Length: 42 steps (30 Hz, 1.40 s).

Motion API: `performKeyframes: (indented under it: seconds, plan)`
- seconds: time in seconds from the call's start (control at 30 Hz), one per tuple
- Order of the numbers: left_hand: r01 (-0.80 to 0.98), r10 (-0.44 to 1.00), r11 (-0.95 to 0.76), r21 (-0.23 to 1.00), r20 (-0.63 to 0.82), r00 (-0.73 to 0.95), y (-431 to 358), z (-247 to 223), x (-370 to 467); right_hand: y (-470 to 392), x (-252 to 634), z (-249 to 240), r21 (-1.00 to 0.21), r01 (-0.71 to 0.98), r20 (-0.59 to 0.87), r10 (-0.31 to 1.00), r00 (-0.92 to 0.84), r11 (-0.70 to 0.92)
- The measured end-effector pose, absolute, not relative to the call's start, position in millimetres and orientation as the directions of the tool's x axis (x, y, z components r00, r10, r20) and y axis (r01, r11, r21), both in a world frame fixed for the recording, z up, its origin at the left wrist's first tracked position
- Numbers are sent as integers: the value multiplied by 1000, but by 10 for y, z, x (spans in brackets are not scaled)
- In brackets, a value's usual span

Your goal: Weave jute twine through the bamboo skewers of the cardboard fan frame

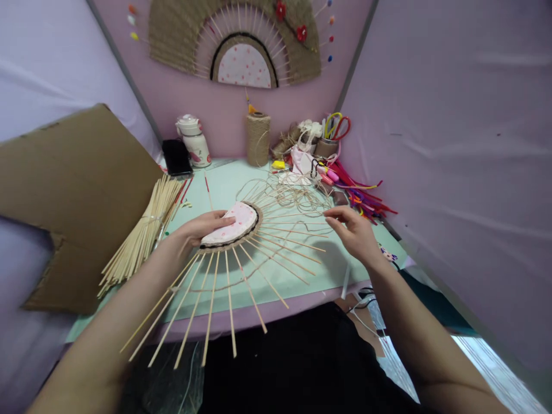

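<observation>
My left hand [207,225] grips a half-round fan base [241,221] with pink-dotted white cloth and a dark braided rim, thumb on top and fingers hidden beneath. Thin wooden sticks [230,305] radiate from its curved edge, several reaching past the table's front edge. A strand of twine [259,267] runs across the sticks from the lower left towards the right. Beyond the sticks' right ends, my right hand [351,230] pinches the twine between thumb and fingertips. Loose twine lies tangled behind the fan, near the right hand.
A tied bundle of sticks [150,221] and a cardboard sheet [81,190] are at left. Behind stand a white bottle [194,141], a phone [176,157], a twine spool [258,141] and scissors [338,126] in a cup. Colourful pipe cleaners [360,192] lie right. A finished fan [176,40] hangs above.
</observation>
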<state>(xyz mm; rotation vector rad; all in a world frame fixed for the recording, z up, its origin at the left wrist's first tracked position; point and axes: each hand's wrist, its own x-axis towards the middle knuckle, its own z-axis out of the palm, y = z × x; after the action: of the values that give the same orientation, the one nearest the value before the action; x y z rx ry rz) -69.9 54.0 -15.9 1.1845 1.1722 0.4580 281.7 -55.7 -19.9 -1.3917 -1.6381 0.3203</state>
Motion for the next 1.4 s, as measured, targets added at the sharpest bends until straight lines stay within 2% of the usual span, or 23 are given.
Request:
performKeyframes:
  seconds: [0.1,0.2,0.37,0.5,0.63,0.87,1.4]
  plan:
    - [155,798,414,897,-440,412,414,-165,-656,-633,2761,-127,-825,462,478,838,262,326]
    - [124,804,401,908,-414,427,331,-138,-614,-659,2658,-154,-880,345,437,843,313,328]
    - [153,810,376,914,-405,424,280,-94,-616,-637,2486,-293,-948,210,291,917,272,239]
    - [153,816,336,929,-369,445,267,-90,-641,-642,2394,-329,-970,97,232,965,126,221]
    - [171,812,298,939,-344,471,262,-127,-657,-660,2323,-338,-970,73,234,972,27,231]
    - [241,793,260,935,-349,499,256,-168,-661,-648,2242,-433,-986,59,166,972,169,158]
    - [213,807,217,953,-298,510,249,-158,-674,-699,2205,-299,-999,-20,46,991,124,49]
